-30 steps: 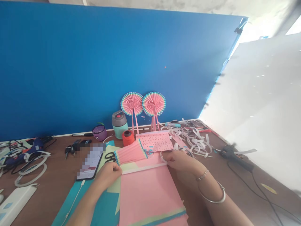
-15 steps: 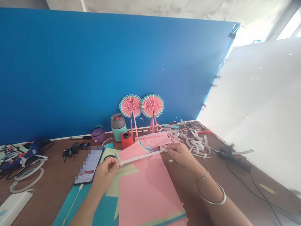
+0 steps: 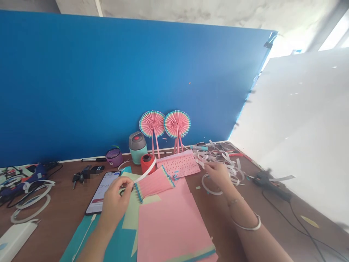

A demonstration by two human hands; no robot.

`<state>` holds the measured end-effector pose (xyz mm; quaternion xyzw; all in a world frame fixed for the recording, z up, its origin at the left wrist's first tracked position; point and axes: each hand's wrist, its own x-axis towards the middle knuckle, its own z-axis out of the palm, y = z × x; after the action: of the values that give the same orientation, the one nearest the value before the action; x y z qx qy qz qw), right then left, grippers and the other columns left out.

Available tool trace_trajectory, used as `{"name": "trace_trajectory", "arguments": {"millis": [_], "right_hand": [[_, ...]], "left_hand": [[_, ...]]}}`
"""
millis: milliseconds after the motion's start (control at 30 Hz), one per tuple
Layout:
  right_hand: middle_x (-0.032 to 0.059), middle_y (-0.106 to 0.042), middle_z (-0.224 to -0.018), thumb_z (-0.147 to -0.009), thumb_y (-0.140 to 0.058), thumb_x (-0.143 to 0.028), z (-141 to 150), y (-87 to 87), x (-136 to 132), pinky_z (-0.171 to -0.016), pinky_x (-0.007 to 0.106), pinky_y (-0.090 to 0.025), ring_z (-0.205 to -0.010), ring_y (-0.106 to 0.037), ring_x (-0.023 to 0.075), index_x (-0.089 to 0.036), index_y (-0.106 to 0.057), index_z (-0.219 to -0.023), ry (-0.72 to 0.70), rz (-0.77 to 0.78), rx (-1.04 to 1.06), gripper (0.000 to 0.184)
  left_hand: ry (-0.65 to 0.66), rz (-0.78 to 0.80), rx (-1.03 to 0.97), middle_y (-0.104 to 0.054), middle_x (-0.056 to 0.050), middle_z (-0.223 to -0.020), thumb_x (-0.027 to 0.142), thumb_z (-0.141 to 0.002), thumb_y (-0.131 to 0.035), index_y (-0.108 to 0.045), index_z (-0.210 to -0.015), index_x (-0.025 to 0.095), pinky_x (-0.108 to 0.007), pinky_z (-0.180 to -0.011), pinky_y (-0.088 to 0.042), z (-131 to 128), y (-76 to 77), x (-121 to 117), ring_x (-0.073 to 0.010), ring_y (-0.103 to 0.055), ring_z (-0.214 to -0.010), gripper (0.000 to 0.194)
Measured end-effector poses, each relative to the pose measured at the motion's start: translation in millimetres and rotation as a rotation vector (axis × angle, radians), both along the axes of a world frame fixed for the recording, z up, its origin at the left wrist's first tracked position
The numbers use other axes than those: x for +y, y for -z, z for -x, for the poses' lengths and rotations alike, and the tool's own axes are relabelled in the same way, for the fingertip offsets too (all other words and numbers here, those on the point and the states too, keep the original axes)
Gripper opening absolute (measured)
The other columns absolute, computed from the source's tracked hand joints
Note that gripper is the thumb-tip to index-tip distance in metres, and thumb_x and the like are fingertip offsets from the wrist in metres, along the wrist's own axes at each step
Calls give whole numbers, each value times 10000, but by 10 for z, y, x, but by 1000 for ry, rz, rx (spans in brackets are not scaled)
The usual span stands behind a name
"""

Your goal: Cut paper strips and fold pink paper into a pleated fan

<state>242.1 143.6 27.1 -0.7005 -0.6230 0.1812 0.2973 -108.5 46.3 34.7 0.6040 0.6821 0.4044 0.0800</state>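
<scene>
Between thumb and fingertips, my left hand point(image 3: 120, 194) pinches a narrow white strip point(image 3: 147, 171) that curves up to the right. The strip's free end passes in front of the red container point(image 3: 148, 162). Just below it, a pleated pink paper point(image 3: 155, 183) with blue and yellow edges lies on the pink sheets point(image 3: 171, 222). At the heap of curled white strips point(image 3: 231, 163), my right hand point(image 3: 219, 176) has its fingers closed on a white strip whose end shows at the fingertips. A loop of white strip point(image 3: 211, 189) lies beneath that hand.
Two round pink paper fans point(image 3: 177, 123) lean on the blue panel point(image 3: 109, 80). A dotted pink pouch point(image 3: 180, 164), a teal flask point(image 3: 137, 147) and a purple cup point(image 3: 113, 157) stand at the back. A phone point(image 3: 100, 193) lies left, a black glue gun point(image 3: 272, 185) right.
The white strip stretched between both hands is no longer spanning them. My right hand has moved right to the strip heap, while the left hand keeps a short curling piece. The pleated paper lies lower.
</scene>
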Motion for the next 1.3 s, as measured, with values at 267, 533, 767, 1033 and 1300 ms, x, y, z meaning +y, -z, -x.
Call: {"name": "trace_trajectory", "arguments": {"millis": [267,533,767,1033,1300], "right_hand": [[112,-408,-1391,-698,-406,-63,488,37,-239,-1031,450,-345,-1272,-389,264,-209,-487,-1294,-508,-532,-20,619],[118,-357,-1425,-754,-440,-54,972,167,-533,-1034,510,-351,-1301,-349,277,-273,-241,-1443,-828,-379,5,750],[105,-310,-1452,-673,-400,57,1273,23,-84,-1049,461,-332,-1294,-316,252,-259,-319,-1423,-841,-460,-147,817],[106,-289,-1481,-668,-658,-150,1574,-14,341,-1012,495,-301,-1340,-227,313,-254,-498,-1279,-817,-330,-277,639],[91,-321,-1457,-650,-651,-129,1603,-55,399,-993,467,-309,-1313,-276,318,-286,-522,-1263,-807,-277,-300,646]], "left_hand": [[353,-342,369,-652,-47,-906,173,-860,-479,-591,-806,233,-338,-841,-375,-204,-230,-260,-212,-573,-912,139],[408,-68,135,-639,-48,-946,242,-897,-425,-545,-787,233,-277,-761,-455,-400,-351,-356,-201,-584,-910,163],[357,8,-25,-627,-69,-932,340,-904,-409,-533,-765,227,-292,-755,-480,-399,-349,-307,-225,-576,-916,218],[252,-73,97,-609,-63,-995,296,-907,-398,-525,-753,232,-333,-816,-478,-350,-486,-395,-224,-565,-995,210],[177,-108,296,-612,-45,-1053,314,-891,-425,-555,-755,246,-345,-813,-489,-244,-751,-523,-226,-577,-983,200]]}}
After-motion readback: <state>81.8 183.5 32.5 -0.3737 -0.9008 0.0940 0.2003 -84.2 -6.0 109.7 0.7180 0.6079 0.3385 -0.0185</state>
